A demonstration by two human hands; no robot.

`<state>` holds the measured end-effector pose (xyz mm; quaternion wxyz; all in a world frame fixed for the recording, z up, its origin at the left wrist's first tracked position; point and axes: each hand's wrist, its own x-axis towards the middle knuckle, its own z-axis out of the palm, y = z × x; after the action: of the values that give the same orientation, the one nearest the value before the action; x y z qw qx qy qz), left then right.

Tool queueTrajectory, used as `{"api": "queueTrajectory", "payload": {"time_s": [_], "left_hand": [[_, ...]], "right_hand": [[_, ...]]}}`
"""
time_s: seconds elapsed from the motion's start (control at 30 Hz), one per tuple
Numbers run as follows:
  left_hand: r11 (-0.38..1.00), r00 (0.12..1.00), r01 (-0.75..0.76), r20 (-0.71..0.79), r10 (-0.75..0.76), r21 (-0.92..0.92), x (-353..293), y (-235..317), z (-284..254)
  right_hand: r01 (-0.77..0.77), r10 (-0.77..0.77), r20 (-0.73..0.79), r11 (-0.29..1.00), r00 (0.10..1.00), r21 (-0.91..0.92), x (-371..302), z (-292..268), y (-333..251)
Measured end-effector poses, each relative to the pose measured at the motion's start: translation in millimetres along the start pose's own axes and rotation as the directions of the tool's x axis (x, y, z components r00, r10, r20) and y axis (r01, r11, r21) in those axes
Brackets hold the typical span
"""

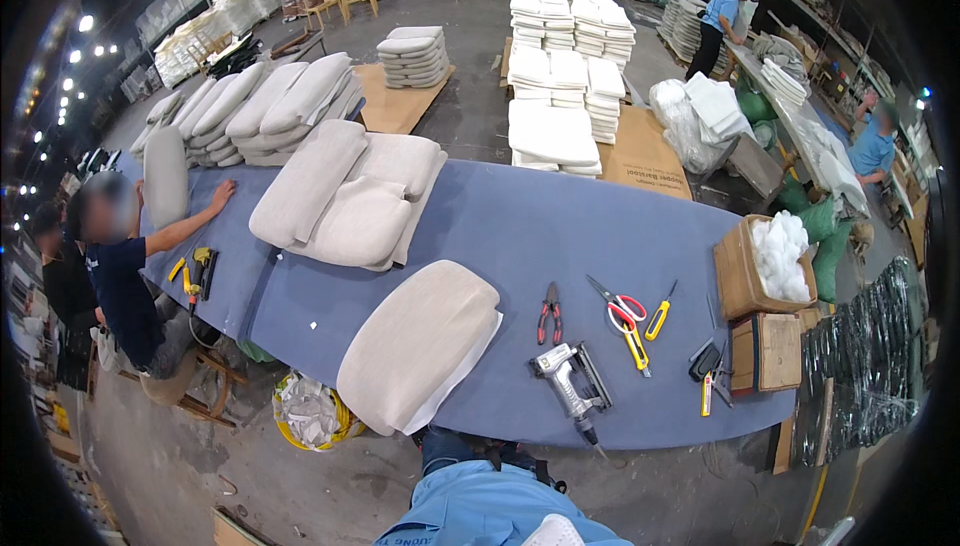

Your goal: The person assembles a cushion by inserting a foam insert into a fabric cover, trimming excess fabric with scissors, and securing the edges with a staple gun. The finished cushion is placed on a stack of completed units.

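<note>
Neither of my hands is in view; only my blue shirt (pixel 490 506) shows at the lower edge. Right in front of me a beige upholstered cushion (pixel 420 341) lies at the near table edge, with white material sticking out from under its right side. To its right a silver staple gun (pixel 572 386) rests with its hose end toward me. Beyond that are red-handled pliers (pixel 550 316), red-and-white scissors (pixel 622 308), a yellow utility knife (pixel 634 348) and a yellow-handled screwdriver (pixel 660 314). Several more beige cushions (pixel 345 191) are piled farther left.
A blue-covered table (pixel 500 216) curves across the view. On its right stand a carton of white stuffing (pixel 750 266) and a smaller box (pixel 780 351). At left a co-worker (pixel 120 266) touches a grey cushion (pixel 165 176). A yellow bin (pixel 315 416) sits below the table edge.
</note>
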<state>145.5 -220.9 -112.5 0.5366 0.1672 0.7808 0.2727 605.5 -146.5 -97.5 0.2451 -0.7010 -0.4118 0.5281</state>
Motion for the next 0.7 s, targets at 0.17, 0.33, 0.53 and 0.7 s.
{"api": "queueTrajectory", "payload": {"time_s": [0.17, 0.33, 0.53, 0.7], "left_hand": [[0.999, 0.998, 0.033, -0.054, -0.035, -0.039, -4, -8, 8], [0.999, 0.997, 0.041, -0.063, -0.042, -0.027, 7, -1, 7], [0.998, 0.997, 0.022, -0.076, -0.018, 0.051, 47, 29, -13], [0.99, 0.997, -0.076, -0.018, 0.078, 0.121, 111, 88, -32]], "right_hand": [[-0.207, 0.212, -0.06, 0.975, 0.975, 0.082, -39, -6, 77], [-0.505, 0.522, -0.065, 0.845, 0.85, 0.177, -97, 20, 162], [-0.701, 0.69, 0.125, 0.706, 0.713, 0.098, -148, 84, 230], [-0.292, 0.409, 0.499, 0.909, 0.764, -0.297, -133, 118, 222]]}}
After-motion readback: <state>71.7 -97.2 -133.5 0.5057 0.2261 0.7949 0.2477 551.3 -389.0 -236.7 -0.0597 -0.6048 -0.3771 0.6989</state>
